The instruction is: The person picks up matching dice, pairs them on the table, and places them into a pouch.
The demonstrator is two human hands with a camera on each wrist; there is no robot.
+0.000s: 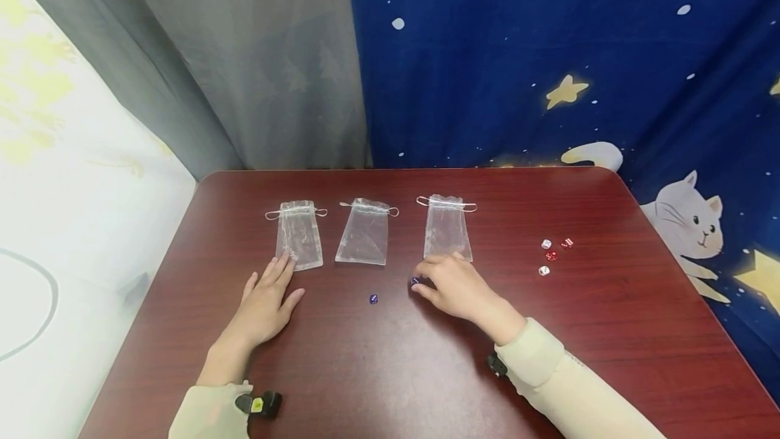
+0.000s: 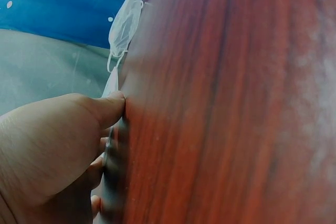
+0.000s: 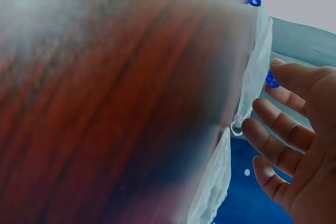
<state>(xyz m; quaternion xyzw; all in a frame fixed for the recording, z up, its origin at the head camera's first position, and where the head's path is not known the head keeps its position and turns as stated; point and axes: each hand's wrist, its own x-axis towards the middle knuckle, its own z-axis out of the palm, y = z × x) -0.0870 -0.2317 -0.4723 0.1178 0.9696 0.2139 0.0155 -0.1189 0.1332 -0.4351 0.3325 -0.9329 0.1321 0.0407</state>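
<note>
Between thumb and forefinger my right hand [image 1: 453, 284] pinches a blue die [image 3: 271, 79], held just in front of the right sheer drawstring bag [image 1: 447, 229]. A second blue die [image 1: 374, 299] lies on the table to the left of that hand. My left hand [image 1: 263, 307] rests with fingers spread on the table, its fingertips at the lower edge of the left drawstring bag [image 1: 298, 236]. The middle drawstring bag [image 1: 363, 232] lies flat between the two others, untouched by either hand. All three bags look flat, their drawstrings toward the far edge.
Red dice [image 1: 551, 256] and white dice [image 1: 544, 270] form a loose group on the right of the dark red table [image 1: 609, 344]. Beyond the far edge hang a grey curtain [image 1: 268, 73] and a blue star-patterned curtain [image 1: 475, 73]. A white wall [image 1: 73, 222] stands at the left.
</note>
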